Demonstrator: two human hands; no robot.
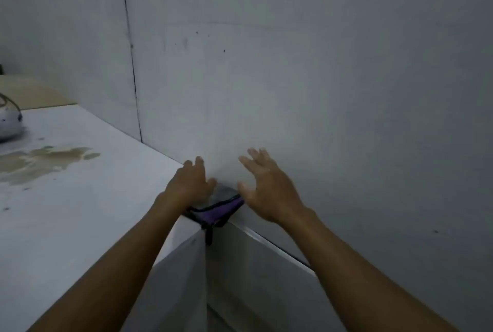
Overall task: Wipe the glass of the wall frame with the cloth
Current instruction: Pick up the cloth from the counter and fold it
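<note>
- While both hands reached out, the left hand (190,182) rested on the purple cloth (217,210), fingers maybe loose.
- The right hand (262,187) was spread wide, empty.
- No frame showed; wiping was not begun.

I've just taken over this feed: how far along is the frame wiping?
Done: nothing shows as wiped, and no wall frame or glass is in view, only bare wall. In hand: the left hand rests on the purple cloth at the corner of the white counter; the right hand hovers open beside it. Left: pick up the cloth, find the frame and wipe its glass.
</note>
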